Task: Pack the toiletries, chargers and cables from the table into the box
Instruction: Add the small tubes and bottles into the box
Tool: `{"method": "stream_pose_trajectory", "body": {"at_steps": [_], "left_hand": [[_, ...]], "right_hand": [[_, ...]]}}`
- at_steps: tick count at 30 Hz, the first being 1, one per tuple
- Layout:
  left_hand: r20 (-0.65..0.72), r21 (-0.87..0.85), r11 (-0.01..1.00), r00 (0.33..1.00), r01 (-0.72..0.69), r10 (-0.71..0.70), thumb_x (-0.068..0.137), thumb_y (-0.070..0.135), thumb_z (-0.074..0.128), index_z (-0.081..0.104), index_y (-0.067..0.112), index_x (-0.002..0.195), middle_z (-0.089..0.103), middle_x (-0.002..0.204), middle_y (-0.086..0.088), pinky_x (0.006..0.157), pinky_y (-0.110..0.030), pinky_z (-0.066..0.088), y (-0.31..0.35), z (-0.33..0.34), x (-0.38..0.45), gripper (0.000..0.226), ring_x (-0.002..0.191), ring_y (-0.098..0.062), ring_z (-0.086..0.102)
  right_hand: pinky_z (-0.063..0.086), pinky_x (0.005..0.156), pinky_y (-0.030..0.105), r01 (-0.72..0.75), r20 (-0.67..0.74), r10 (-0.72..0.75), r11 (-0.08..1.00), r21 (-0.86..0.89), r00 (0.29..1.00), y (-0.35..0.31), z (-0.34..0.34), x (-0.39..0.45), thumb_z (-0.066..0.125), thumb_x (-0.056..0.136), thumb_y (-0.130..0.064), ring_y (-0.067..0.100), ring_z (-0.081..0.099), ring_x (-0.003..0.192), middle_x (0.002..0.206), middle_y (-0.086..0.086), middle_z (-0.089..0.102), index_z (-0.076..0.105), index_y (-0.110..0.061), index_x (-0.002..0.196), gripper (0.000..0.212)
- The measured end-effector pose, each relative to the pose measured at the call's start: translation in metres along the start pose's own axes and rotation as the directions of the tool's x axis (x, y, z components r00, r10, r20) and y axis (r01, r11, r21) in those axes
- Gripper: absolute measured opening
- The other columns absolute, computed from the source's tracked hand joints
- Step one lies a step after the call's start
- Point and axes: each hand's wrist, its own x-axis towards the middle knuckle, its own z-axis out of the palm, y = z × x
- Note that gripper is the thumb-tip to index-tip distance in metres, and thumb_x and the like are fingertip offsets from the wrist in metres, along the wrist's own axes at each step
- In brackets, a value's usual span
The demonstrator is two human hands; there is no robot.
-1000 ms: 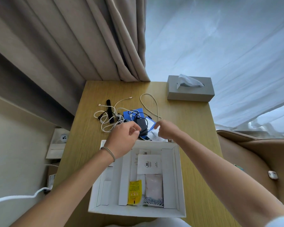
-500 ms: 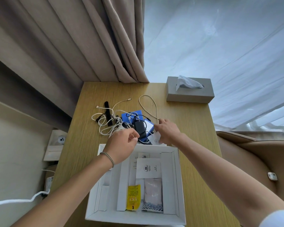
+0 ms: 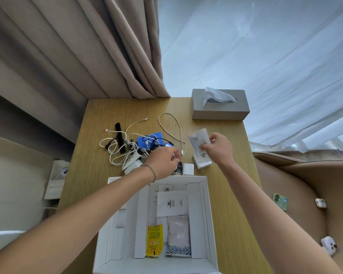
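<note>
A: What is changed?
B: A white sachet [image 3: 198,147] is now lifted off the surface [image 3: 232,194], pinched in the right grip [image 3: 218,149], at two o'clock from the box [image 3: 205,210].
A: And the left grip [image 3: 162,162]?
B: It is curled over the cable pile [image 3: 127,149] at twelve; what is held cannot be told.

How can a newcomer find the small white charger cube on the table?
Start at the white box near the table's front edge. Just beyond its far wall, right of the left hand, stands the charger cube. It alone is blocky and plain white; the nearby cables are tangled.
</note>
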Motion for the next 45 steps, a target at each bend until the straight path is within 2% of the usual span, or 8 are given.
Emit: {"method": "stream_pose_trajectory", "body": {"at_steps": [3, 7, 13, 18, 24, 34, 42, 45], "left_hand": [[0.091, 0.029, 1.000, 0.996, -0.010, 0.007, 0.093, 0.015, 0.051, 0.071, 0.022, 0.101, 0.071, 0.096, -0.001, 0.079, -0.033, 0.054, 0.004, 0.012, 0.023, 0.023, 0.088, -0.021, 0.065], [0.187, 0.139, 0.989, 0.982, -0.056, 0.030, 0.093, 0.011, 0.049, 0.069, 0.023, 0.107, 0.070, 0.105, -0.001, 0.081, -0.033, 0.054, 0.009, 0.026, 0.054, 0.026, 0.093, -0.021, 0.064], [0.363, 0.414, 0.881, 0.929, -0.230, 0.072, 0.084, 0.025, 0.066, 0.061, 0.023, 0.118, 0.064, 0.112, -0.002, 0.076, -0.034, 0.051, 0.014, 0.054, 0.085, 0.034, 0.099, -0.023, 0.061], [0.434, 0.615, 0.679, 0.891, -0.401, 0.133, 0.070, 0.045, 0.070, 0.061, 0.023, 0.090, 0.061, 0.083, 0.002, 0.059, -0.029, 0.049, 0.022, 0.068, 0.095, 0.031, 0.072, -0.019, 0.059], [0.476, 0.665, 0.545, 0.852, -0.510, 0.218, 0.076, 0.040, 0.064, 0.061, 0.022, 0.085, 0.055, 0.068, 0.003, 0.048, -0.025, 0.041, 0.031, 0.069, 0.097, 0.020, 0.056, -0.014, 0.051], [-0.018, 0.513, 0.793, 0.919, -0.329, 0.393, 0.097, 0.023, 0.046, 0.056, 0.009, 0.119, 0.057, 0.105, -0.015, 0.059, -0.033, 0.033, 0.028, 0.036, 0.063, 0.028, 0.069, -0.029, 0.050], [-0.471, -0.036, 0.981, 0.869, -0.189, 0.151, 0.101, 0.013, 0.042, 0.064, 0.018, 0.121, 0.050, 0.113, -0.009, 0.081, -0.032, 0.047, 0.020, -0.008, -0.006, 0.031, 0.091, -0.025, 0.057], [-0.536, -0.153, 0.967, 0.839, -0.203, 0.091, 0.100, 0.010, 0.043, 0.071, 0.019, 0.113, 0.050, 0.112, -0.005, 0.085, -0.026, 0.046, 0.020, -0.018, -0.038, 0.031, 0.095, -0.017, 0.053]], "right_hand": [[0.054, 0.056, 0.024, -0.029, -0.039, 0.041, 0.966, 0.257, 0.998, 0.006, -0.008, -0.008, 0.080, 0.079, -0.010, 0.007, 0.069, 0.073, 0.099, 0.002, 0.073, 0.065, -0.015, 0.110, 0.035], [0.061, 0.080, 0.043, -0.067, -0.062, 0.093, 0.938, 0.340, 0.994, 0.018, -0.012, -0.016, 0.079, 0.080, -0.005, 0.024, 0.069, 0.100, 0.120, 0.006, 0.067, 0.056, -0.011, 0.135, 0.060], [0.059, 0.068, 0.034, -0.124, -0.051, 0.162, 0.895, 0.429, 0.986, 0.035, -0.017, -0.029, 0.078, 0.076, 0.001, 0.021, 0.069, 0.092, 0.100, 0.002, 0.069, 0.063, -0.014, 0.111, 0.040], [0.049, 0.051, 0.014, -0.132, -0.038, 0.174, 0.855, 0.502, 0.984, 0.041, -0.025, -0.038, 0.076, 0.077, 0.000, 0.009, 0.069, 0.078, 0.089, -0.002, 0.071, 0.066, -0.018, 0.096, 0.028], [0.054, 0.058, 0.020, -0.094, -0.035, 0.132, 0.847, 0.523, 0.991, 0.042, -0.034, -0.051, 0.076, 0.081, -0.004, 0.016, 0.071, 0.084, 0.096, 0.003, 0.073, 0.068, -0.014, 0.104, 0.026], [0.060, 0.062, 0.031, 0.040, -0.046, -0.017, 0.824, 0.566, 0.999, 0.015, -0.047, -0.087, 0.074, 0.089, -0.017, 0.017, 0.074, 0.077, 0.086, 0.001, 0.077, 0.074, -0.018, 0.098, 0.009], [0.052, 0.058, 0.033, 0.013, 0.096, -0.088, 0.803, 0.596, 0.991, -0.005, -0.020, -0.134, 0.063, 0.095, -0.020, 0.018, 0.069, 0.069, 0.083, 0.014, 0.075, 0.074, -0.013, 0.095, 0.013], [0.048, 0.050, 0.020, -0.013, 0.180, -0.109, 0.823, 0.568, 0.978, -0.012, -0.007, -0.154, 0.058, 0.097, -0.015, 0.008, 0.067, 0.062, 0.070, -0.005, 0.073, 0.072, -0.020, 0.094, 0.015]]}}
